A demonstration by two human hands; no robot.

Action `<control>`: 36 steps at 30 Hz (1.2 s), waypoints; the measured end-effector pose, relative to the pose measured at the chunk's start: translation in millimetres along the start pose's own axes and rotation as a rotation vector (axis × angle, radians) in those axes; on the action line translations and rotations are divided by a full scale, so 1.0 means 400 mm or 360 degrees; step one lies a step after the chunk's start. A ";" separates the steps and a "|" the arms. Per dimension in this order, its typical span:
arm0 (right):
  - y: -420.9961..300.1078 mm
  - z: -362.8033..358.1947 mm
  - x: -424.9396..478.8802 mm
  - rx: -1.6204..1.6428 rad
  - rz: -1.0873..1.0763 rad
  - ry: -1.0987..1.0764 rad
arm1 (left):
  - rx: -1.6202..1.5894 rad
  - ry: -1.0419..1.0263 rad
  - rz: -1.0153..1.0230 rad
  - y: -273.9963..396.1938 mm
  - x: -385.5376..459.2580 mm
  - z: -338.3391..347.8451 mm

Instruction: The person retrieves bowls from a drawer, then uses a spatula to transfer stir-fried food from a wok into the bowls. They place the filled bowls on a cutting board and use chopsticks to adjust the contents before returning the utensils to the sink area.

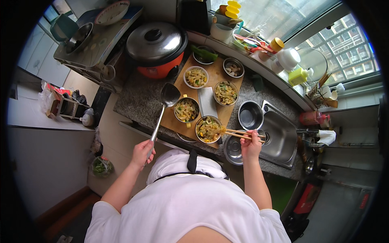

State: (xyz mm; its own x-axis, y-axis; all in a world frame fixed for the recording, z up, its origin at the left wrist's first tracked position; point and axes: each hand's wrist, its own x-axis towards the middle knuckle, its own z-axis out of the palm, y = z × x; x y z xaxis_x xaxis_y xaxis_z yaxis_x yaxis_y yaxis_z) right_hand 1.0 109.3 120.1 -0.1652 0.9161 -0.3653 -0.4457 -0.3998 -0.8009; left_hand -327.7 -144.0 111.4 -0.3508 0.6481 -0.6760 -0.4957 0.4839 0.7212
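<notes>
My left hand (143,152) grips the handle of a metal wok spatula (170,94), its dark blade raised near the left edge of a wooden cutting board (170,121). In my right hand (251,145) is a pair of wooden chopsticks (240,134), their tips at the noodle-like food in the nearest bowl (208,129). Similar food with yellow and green bits fills a yellow-handled cup (186,110), a white bowl (196,77) and another round bowl (226,93). Between them lies a cleaver (208,101), its handle hidden behind the nearest bowl.
A red electric cooker (156,48) with a metal lid stands behind the board. Small bowls hold green peppers (204,54) and garlic-like pieces (233,69). To the right are a metal pot (250,115), a clear lid (234,148) and a steel sink (281,136). Bottles and utensils line the windowsill (285,82).
</notes>
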 end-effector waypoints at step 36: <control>0.126 0.501 0.464 -0.0856 -0.0467 -0.0418 | -0.0179 0.0061 -0.0099 -0.044 0.029 -0.046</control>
State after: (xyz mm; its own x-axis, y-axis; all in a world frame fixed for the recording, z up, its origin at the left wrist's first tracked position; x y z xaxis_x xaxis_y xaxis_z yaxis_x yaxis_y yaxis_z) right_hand -228.3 265.1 106.9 -0.3432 0.9390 -0.0225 -0.0155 -0.0297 -0.9994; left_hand -337.5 -155.9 88.3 -0.3455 0.5947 -0.7259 -0.6025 0.4524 0.6575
